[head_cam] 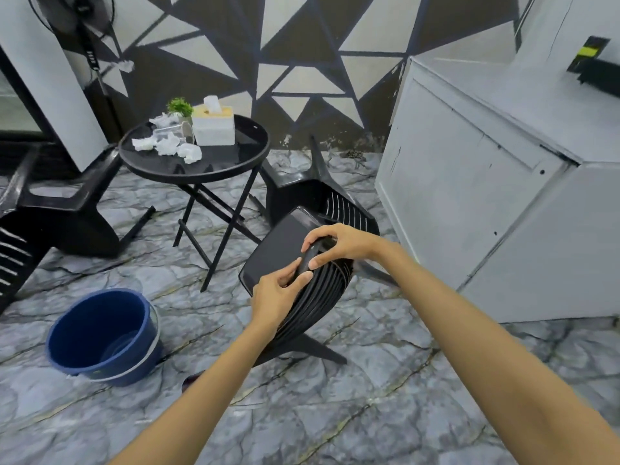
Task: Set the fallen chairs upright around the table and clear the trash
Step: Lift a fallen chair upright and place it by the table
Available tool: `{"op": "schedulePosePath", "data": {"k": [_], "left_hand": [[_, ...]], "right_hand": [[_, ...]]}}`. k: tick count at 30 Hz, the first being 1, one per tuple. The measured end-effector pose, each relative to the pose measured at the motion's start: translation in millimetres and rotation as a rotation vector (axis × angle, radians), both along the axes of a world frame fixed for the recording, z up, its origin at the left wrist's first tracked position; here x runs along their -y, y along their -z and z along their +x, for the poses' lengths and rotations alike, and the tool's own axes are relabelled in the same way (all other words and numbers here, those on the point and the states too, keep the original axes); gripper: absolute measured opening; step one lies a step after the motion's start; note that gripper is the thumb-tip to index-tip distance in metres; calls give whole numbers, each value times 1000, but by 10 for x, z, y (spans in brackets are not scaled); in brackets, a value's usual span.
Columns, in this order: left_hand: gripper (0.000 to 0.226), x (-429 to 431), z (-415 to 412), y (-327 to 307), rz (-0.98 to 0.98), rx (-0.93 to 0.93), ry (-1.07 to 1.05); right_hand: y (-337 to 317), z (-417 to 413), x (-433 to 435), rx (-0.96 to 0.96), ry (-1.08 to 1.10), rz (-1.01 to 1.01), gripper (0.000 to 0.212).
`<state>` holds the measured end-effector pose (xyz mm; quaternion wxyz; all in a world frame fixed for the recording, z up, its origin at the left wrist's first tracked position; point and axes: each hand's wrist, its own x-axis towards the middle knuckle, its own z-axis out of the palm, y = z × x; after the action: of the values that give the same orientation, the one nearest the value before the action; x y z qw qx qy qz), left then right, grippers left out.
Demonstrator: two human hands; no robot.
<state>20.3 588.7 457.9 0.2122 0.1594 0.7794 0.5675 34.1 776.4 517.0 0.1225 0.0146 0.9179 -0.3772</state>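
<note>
A black slatted chair (281, 250) stands in front of me by the round black table (231, 159). My left hand (278, 297) and my right hand (339, 243) both grip the top rim of its backrest. Behind it a second black chair (315, 193) lies tipped on the floor, legs pointing up. A third black chair (63, 209) lies on its side at the left. Crumpled white tissues (167, 146) and a tipped clear cup (174, 130) lie on the table.
A blue bucket (100, 333) stands on the marble floor at lower left. A tissue box (213, 125) and small plant (180, 107) sit on the table. A grey cabinet (486, 182) blocks the right side; a standing fan (84, 35) is at back left.
</note>
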Motion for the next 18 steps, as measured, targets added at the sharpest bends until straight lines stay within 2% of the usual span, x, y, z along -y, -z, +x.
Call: {"op": "schedulePosePath", "data": {"k": [7, 11, 15, 18], "left_hand": [[54, -620, -104, -222, 26, 28, 237], [60, -842, -129, -303, -73, -80, 351], [66, -961, -111, -345, -142, -53, 358], [56, -991, -26, -329, -223, -76, 240]], "right_hand": [[-130, 27, -878, -8, 12, -140, 30], [-168, 0, -1333, -27, -6, -178, 30], [-102, -42, -1923, -67, -22, -222, 26], [-41, -15, -2447, -97, -4, -310, 25]]}}
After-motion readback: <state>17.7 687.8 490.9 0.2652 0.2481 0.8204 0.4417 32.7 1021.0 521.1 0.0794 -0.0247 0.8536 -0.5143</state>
